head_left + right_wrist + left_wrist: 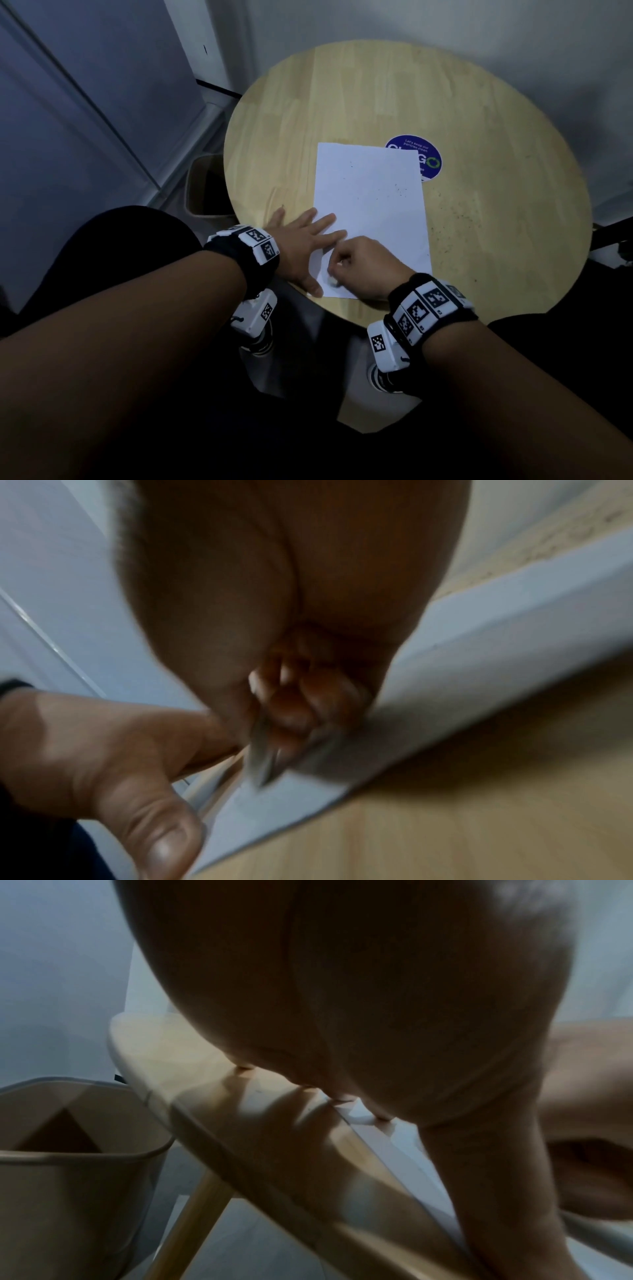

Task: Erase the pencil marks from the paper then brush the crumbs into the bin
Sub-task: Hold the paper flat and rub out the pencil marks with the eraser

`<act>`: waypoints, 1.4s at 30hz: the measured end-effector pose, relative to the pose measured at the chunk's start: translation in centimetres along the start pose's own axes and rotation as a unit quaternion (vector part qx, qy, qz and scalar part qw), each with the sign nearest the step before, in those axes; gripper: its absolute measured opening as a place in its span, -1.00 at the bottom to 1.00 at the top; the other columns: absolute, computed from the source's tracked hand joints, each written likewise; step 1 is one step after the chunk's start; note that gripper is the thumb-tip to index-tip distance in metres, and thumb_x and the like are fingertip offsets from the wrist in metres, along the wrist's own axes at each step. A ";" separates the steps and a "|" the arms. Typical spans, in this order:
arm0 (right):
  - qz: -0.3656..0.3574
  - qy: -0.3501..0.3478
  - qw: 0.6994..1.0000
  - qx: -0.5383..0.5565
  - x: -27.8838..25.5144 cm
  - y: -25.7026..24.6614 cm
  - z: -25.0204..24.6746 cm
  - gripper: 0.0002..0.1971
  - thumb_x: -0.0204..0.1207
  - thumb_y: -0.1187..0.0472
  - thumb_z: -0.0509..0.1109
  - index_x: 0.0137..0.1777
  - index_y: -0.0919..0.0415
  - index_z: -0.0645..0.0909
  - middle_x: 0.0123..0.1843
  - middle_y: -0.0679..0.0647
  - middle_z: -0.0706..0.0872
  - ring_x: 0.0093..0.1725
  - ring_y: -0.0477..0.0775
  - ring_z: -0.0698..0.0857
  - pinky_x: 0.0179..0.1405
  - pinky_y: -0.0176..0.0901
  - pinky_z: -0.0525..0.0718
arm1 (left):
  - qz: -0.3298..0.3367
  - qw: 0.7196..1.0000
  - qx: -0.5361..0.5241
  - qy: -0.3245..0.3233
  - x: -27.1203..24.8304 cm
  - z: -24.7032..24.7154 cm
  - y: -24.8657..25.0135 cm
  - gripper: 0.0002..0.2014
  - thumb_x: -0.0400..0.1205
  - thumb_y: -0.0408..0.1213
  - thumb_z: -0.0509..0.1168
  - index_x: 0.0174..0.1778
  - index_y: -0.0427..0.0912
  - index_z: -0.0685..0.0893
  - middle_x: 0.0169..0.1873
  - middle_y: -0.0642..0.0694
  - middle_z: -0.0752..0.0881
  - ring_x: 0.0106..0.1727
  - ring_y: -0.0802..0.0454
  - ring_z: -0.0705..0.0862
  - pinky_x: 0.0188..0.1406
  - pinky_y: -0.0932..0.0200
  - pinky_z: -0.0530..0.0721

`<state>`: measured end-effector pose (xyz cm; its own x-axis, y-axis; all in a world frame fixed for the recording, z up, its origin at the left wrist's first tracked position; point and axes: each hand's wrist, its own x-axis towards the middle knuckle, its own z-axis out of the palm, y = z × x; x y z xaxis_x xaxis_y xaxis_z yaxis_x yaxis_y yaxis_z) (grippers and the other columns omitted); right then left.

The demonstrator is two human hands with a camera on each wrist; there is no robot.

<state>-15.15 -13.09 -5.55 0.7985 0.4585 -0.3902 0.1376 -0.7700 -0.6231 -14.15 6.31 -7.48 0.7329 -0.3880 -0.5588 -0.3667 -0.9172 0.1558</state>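
A white sheet of paper (370, 205) lies on the round wooden table (496, 171), with dark crumbs scattered over its right half. My left hand (301, 240) lies flat with spread fingers on the paper's near left edge, holding it down. My right hand (356, 263) is curled round a small white eraser (333, 281) that touches the paper's near left corner. In the right wrist view the eraser (263, 758) is blurred under the curled fingers, beside the left thumb (164, 829). The beige bin (202, 185) stands on the floor left of the table; the left wrist view shows its open top (68, 1123).
A round blue sticker (428, 157) sits on the table, partly under the paper's far right corner. Dark crumbs speckle the bare wood (459, 219) right of the paper. A glass partition (85, 102) rises at the left. A wooden table leg (192, 1218) slants beside the bin.
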 end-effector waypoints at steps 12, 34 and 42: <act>-0.015 -0.032 0.999 -0.017 0.0 -0.1 -0.1 -0.82 0.62 0.27 0.44 -0.15 0.07 0.83 -0.25 -0.15 0.86 -0.18 -0.23 0.79 -0.06 -0.15 0.68 | -0.001 1.000 0.009 0.001 0.1 0.1 0.0 0.29 0.40 0.51 0.49 0.82 0.38 -0.30 0.83 0.15 -0.40 0.84 -0.08 -0.38 0.70 -0.62 -0.21; -0.018 -0.033 0.999 -0.012 -0.1 -0.8 0.2 -0.73 0.66 0.27 0.38 -0.24 -0.01 0.77 -0.25 -0.09 0.88 -0.21 -0.21 0.81 -0.13 -0.21 0.65 | 0.007 1.000 -0.003 -0.002 0.0 0.0 -0.1 0.33 0.40 0.51 0.50 0.83 0.30 -0.33 0.82 0.17 -0.39 0.84 -0.08 -0.38 0.69 -0.62 -0.23; -0.033 0.000 0.998 -0.052 0.1 -1.0 0.7 -0.82 0.67 0.23 0.42 -0.16 0.09 0.76 -0.24 -0.06 0.85 -0.18 -0.08 0.77 -0.10 -0.11 0.65 | 0.006 1.000 -0.011 0.002 0.2 0.3 -0.3 0.35 0.38 0.51 0.51 0.84 0.28 -0.33 0.82 0.18 -0.38 0.84 -0.06 -0.38 0.69 -0.62 -0.25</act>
<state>-15.64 -12.01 -5.46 0.7858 0.5094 -0.3507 0.2493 -0.7799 -0.5741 -14.11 6.56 -7.91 0.7311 -0.3993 -0.5532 -0.3630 -0.9142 0.1802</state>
